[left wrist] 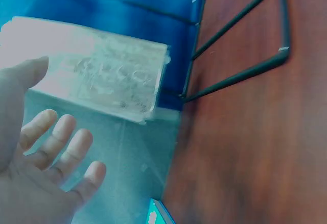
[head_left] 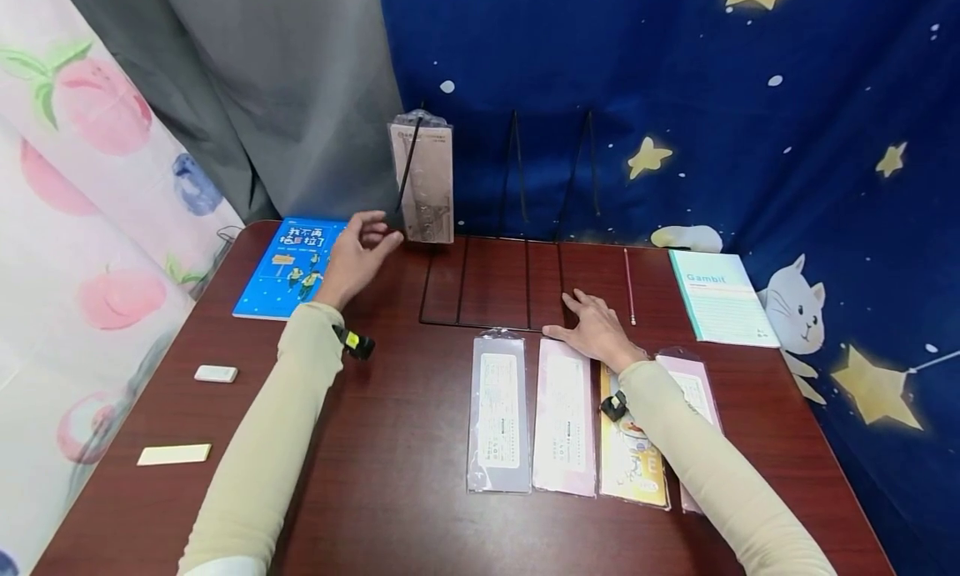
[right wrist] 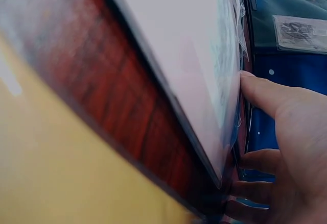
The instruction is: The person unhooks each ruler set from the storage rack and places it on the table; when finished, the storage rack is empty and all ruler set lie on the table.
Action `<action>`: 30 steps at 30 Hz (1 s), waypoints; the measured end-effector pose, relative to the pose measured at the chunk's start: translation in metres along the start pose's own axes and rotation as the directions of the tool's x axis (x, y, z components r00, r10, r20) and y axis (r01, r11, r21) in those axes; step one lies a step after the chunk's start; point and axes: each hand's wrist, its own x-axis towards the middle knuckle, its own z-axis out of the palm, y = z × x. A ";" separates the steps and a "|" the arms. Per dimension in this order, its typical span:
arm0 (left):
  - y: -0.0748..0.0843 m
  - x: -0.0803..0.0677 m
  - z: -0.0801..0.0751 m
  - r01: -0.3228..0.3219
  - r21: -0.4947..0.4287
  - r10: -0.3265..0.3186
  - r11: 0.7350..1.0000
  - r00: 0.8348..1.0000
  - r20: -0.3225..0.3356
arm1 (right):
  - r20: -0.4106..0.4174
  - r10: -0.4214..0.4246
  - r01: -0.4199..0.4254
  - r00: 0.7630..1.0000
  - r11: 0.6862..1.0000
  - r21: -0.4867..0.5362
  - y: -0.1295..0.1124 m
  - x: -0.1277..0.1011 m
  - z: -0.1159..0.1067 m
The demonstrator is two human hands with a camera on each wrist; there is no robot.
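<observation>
My left hand [head_left: 362,249] hovers with relaxed fingers and holds nothing, just left of a clear-wrapped packet [head_left: 423,184] that stands upright in the left slot of a black wire rack [head_left: 491,282]. In the left wrist view that hand [left wrist: 43,175] shows an open palm below the packet [left wrist: 102,71]. My right hand [head_left: 596,326] lies flat on the table at the rack's front edge, its thumb at the top end of a pink packet [head_left: 564,418]. In the right wrist view the thumb of this hand [right wrist: 288,142] touches the pink packet's [right wrist: 189,55] edge. A grey packet [head_left: 498,409] lies to the left.
A yellow packet [head_left: 630,455] and another pink one [head_left: 693,388] lie partly under my right forearm. A blue book [head_left: 292,267] lies back left, a teal notebook [head_left: 720,297] back right, a thin stick [head_left: 628,284] beside the rack. A white eraser [head_left: 216,373] and cream strip [head_left: 174,454] sit left.
</observation>
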 end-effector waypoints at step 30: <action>0.025 0.066 0.016 -0.110 -0.209 0.072 0.972 0.981 -0.182 | -0.010 0.011 -0.011 1.000 0.999 -0.040 0.000 0.002 0.001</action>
